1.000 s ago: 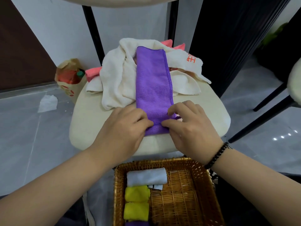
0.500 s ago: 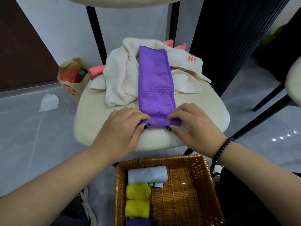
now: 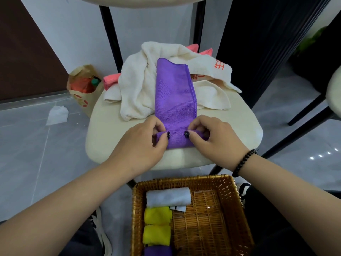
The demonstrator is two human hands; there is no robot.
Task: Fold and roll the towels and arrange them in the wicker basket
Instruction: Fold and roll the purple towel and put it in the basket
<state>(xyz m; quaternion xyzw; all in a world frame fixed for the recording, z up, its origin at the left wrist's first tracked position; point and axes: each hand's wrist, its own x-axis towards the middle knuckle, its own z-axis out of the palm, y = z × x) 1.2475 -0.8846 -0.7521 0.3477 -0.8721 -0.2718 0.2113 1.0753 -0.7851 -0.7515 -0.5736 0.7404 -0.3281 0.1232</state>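
The purple towel (image 3: 175, 95) lies as a long folded strip on the chair seat (image 3: 110, 137), its near end rolled; the left hand (image 3: 142, 145) and right hand (image 3: 212, 139) curl round that roll, probably to keep it tight; the wicker basket (image 3: 238, 191) sits near, ready for it.

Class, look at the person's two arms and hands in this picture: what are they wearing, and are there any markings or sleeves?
Both forearms are bare, with no sleeves in view. The right wrist carries a bracelet of small dark round beads. The thumbnails of the left hand and the right hand have dark polish. No rings, watch or gloves are visible.
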